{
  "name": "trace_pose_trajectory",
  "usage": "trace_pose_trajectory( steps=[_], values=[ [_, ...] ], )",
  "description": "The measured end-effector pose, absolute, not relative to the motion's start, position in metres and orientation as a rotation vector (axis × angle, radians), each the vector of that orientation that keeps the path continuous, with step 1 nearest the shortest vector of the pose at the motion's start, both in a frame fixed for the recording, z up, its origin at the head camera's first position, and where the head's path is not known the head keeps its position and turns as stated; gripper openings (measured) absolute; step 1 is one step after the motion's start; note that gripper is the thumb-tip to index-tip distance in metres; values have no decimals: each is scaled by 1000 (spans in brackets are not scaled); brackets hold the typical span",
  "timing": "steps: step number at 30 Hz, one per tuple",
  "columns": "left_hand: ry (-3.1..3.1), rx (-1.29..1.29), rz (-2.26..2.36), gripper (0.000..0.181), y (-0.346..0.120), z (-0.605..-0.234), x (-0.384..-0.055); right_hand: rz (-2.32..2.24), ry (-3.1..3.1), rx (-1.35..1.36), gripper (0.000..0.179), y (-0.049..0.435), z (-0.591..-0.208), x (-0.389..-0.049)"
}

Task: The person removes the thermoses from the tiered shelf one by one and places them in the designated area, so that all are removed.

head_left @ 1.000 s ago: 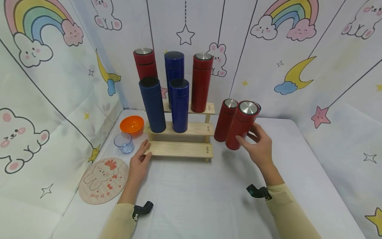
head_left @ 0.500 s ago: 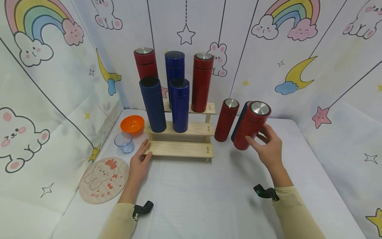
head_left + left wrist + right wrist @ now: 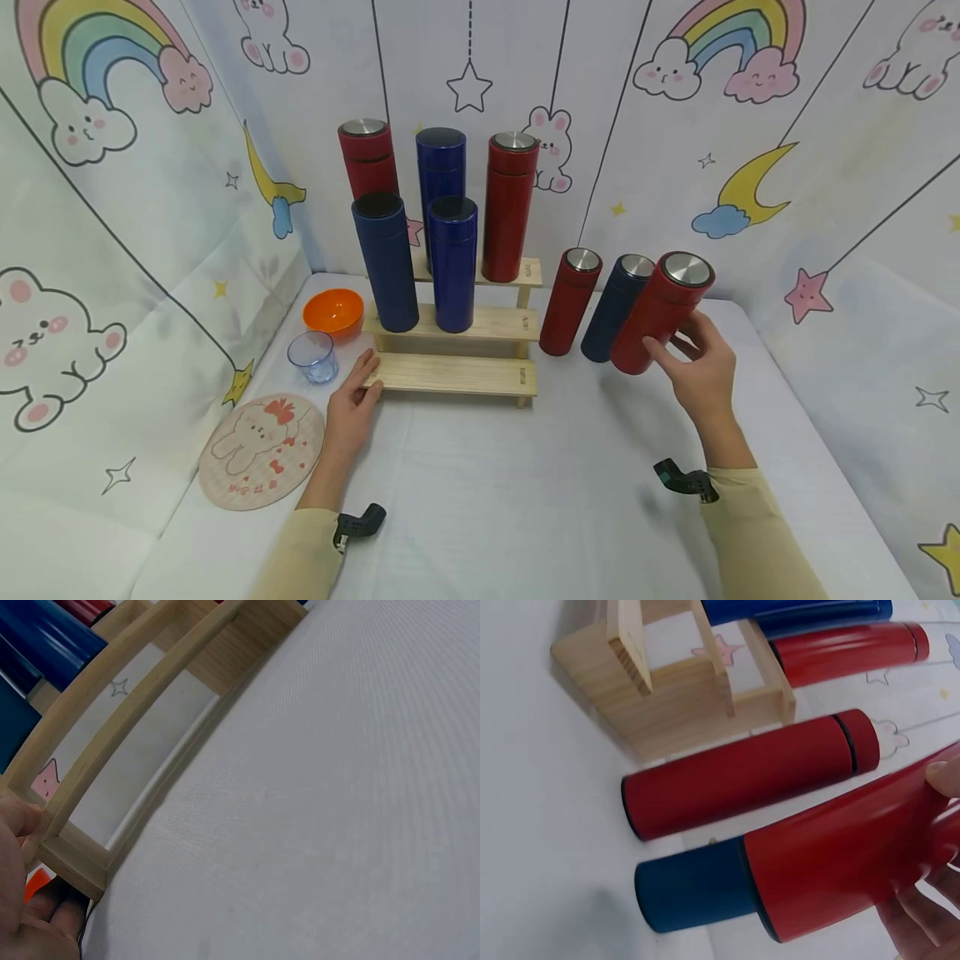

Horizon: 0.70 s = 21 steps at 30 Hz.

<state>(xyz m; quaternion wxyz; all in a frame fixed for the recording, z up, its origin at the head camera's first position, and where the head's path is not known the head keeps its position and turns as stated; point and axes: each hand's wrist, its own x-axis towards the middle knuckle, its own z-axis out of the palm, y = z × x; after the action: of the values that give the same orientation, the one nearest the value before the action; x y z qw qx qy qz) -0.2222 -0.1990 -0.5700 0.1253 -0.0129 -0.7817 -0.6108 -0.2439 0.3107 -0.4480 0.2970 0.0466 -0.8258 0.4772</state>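
Head view alone shows the steel lid (image 3: 637,265) on blue flask (image 3: 615,310); right hand (image 3: 702,368) grips red flask (image 3: 663,309), left hand (image 3: 352,406) apparently the rack (image 3: 453,374).

- Eight flasks (image 3: 510,208) in all.
- Four red flasks (image 3: 572,308): two up on the rack, one on the desk (image 3: 510,500), one in the right hand (image 3: 703,371).
- Four blue flasks (image 3: 453,275), light and dark shades together: three on the rack, one beside the held red one.
- Five silver-topped lids (image 3: 582,260), three black-topped lids (image 3: 453,208).
- One wooden rack (image 3: 450,372) with three shelves (image 3: 498,323): three flasks on the top, two on the middle.
- One orange bowl (image 3: 333,312).
- One clear glass cup (image 3: 313,362).
- One round mat (image 3: 262,452).
- Two hands, counting the left hand (image 3: 352,408).
- Two wrist cameras (image 3: 360,525).
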Motion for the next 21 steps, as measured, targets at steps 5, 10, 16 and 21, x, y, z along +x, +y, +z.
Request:
trace_pose_trajectory(
  steps=[5, 10, 16, 21],
  values=[
    [-2284, -30, -1765, 48, -199, -571, -223, 1275, -2193, 89, 66, 322, -452, -247],
    [-2310, -16, -1739, 48, -199, -570, -223, 1282, -2192, 55, 65, 329, -455, -252],
    [-2311, -9, -1745, 48, -198, -568, -222, 1288, -2193, -1, 64, 337, -459, -259],
    [-2306, -14, -1747, 48, -197, -568, -221, 1290, -2198, -49, 62, 344, -463, -266]
  ],
)
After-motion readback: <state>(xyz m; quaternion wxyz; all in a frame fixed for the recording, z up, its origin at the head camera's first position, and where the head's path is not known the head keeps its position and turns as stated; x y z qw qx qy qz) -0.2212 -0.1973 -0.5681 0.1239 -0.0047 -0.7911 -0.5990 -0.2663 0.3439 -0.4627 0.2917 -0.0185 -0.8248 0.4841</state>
